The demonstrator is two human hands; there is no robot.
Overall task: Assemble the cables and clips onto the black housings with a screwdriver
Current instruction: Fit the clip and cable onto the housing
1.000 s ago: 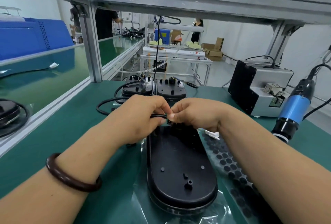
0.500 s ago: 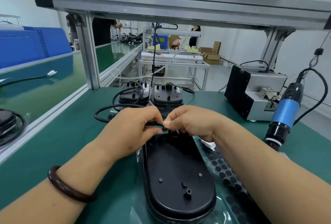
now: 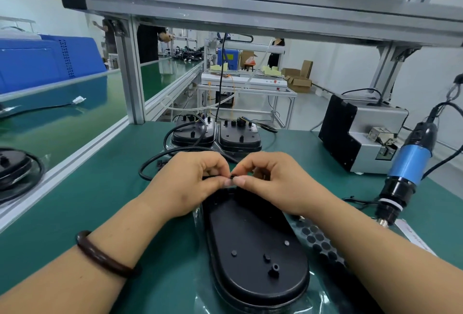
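Left hand (image 3: 190,183): fingers curled; the thumb and first finger pinch the black cable (image 3: 170,151) tight, over the far end of the big black housing (image 3: 255,251).
Right hand (image 3: 273,183): fingers curled too; the thumb and first finger pinch a small black piece (image 3: 233,177) on the cable. The fingertips of both hands meet there. It is too small to tell if this piece is a clip.
Cable: it runs out from the left hand and makes a loop on the table, to the left of the big black housing's far end.
Big black housing: it lies flat between the two arms, on a clear plastic sheet (image 3: 200,298). Little pegs stick up near its close end.
Bracelet (image 3: 100,256): dark brown, on the left wrist, left of the big black housing.
Dot sheet (image 3: 320,241): a sheet of round black dots, just beside the big black housing on its right.
Two small housings (image 3: 194,135): side by side behind the big black housing, with wires on top.
Screwdriver (image 3: 408,165): blue and black, tip down, well off to the right of the big black housing. No hand touches it.
Grey machine (image 3: 363,135): behind the big black housing and to its right, near the screwdriver.
Table (image 3: 75,201): green, under it all.
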